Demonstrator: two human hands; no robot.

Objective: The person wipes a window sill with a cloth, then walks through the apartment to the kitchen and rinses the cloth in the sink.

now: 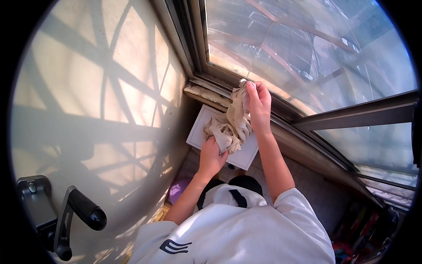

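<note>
A crumpled beige cloth (235,120) hangs between my two hands, above a white square tabletop or stool top (201,123). My right hand (259,102) pinches its upper end close to the window frame (219,74). Lower down, my left hand (212,156) grips the bunched bottom of the cloth, with some fingers hidden under the folds. Behind the cloth runs the window sill (211,95), its surface worn and chipped.
A large glass pane (296,56) lies beyond the sill. A shadowed wall (82,82) stands at left, with a black crank handle (82,208) mounted on it. Below are a purple basin-like object (178,190) and the tiled floor (280,175). Dark, colourful items (359,227) sit at lower right.
</note>
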